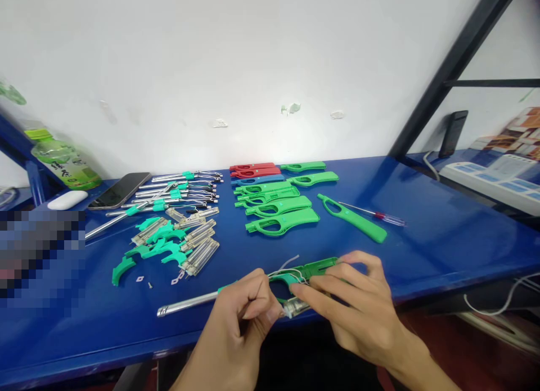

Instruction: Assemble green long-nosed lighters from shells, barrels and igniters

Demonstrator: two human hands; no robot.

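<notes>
My left hand [244,309] is closed in a pinch at the front end of a clear lighter fuel tank [297,308]; what its fingertips hold is hidden. With its fingers bent over the tank, my right hand [363,309] grips it at the table's front edge. Behind the fingers lies a green lighter housing half [323,265], partly covered by the right hand. White wires [291,267] and a teal trigger [289,279] show at the housing. A metal lighter tube [189,304] sticks out to the left from under my left hand.
Lighter housings [282,222] in green, red and blue lie mid-table, with a screwdriver [390,218] and green housing half [358,221] to their right. At left are several metal tubes [147,205], clear tanks [201,256], teal triggers [124,269], a phone [120,191] and a bottle [63,160].
</notes>
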